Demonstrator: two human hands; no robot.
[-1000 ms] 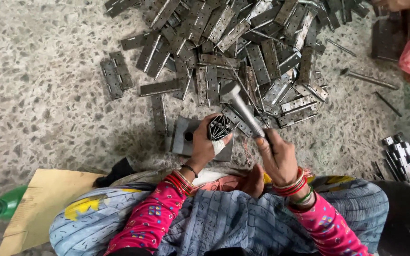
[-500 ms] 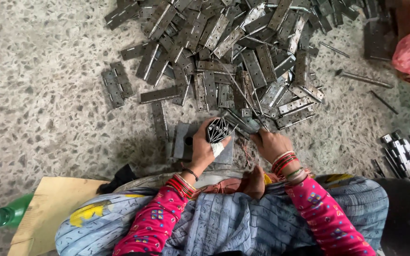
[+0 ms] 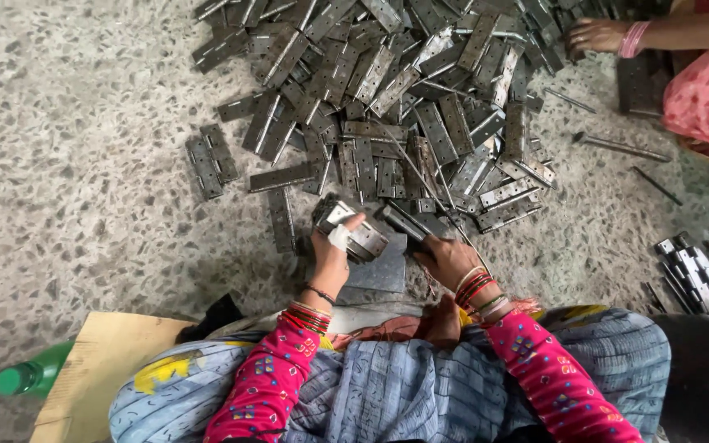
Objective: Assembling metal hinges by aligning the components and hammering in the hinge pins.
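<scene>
My left hand (image 3: pixel 331 256), with a white wrap on the thumb, grips a grey metal hinge (image 3: pixel 353 227) that rests on a flat grey metal plate (image 3: pixel 381 271) in front of my knees. My right hand (image 3: pixel 446 259) lies low on the floor at the plate's right edge, its fingers curled around a dark handle that is mostly hidden. Just beyond both hands spreads a big heap of metal hinges (image 3: pixel 408 107), with thin metal pins mixed in.
Another person's hand (image 3: pixel 594 36) reaches into the heap at the top right. Loose metal pins (image 3: pixel 622 147) lie on the right. A small stack of hinges (image 3: pixel 692 271) sits at the far right. A cardboard sheet (image 3: pixel 96 369) and green bottle (image 3: pixel 33 374) lie at the lower left.
My right hand has dropped from a raised position, where a hammer showed, down to the floor beside the plate. The left hand stays on the hinge.
</scene>
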